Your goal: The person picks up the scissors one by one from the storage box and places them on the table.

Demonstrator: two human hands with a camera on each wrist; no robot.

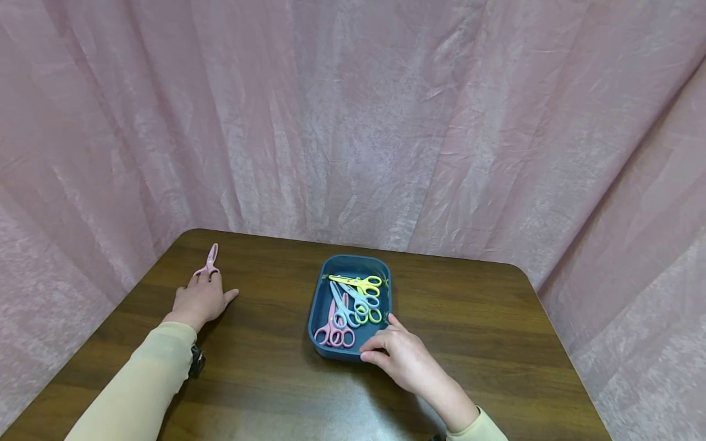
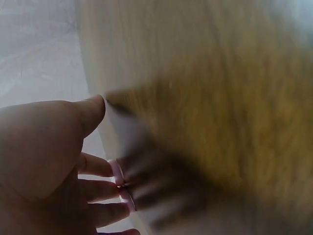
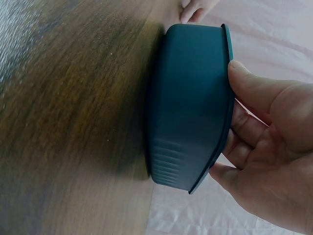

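Observation:
At the table's far left lies a pair of pink scissors (image 1: 209, 262), blades pointing away. My left hand (image 1: 201, 300) reaches over it with fairly straight fingers, the fingertips touching the handle loops, the thumb spread aside. In the left wrist view the pink handles (image 2: 126, 198) show at the fingertips. A dark blue plastic bin (image 1: 312, 324) stands mid-table. Inside are several scissors: pink ones (image 1: 333, 331), light blue ones (image 1: 344, 309), yellow scissors (image 1: 358, 283) and a yellow-green pair (image 1: 375, 315). My right hand (image 1: 405, 358) grips the bin's near right corner, thumb and fingers at the rim.
The brown wooden table (image 1: 469, 343) has rounded far corners. A pink velvet curtain (image 1: 353, 122) hangs behind it and along both sides. A dark wrist strap (image 1: 196, 361) sits on the left sleeve.

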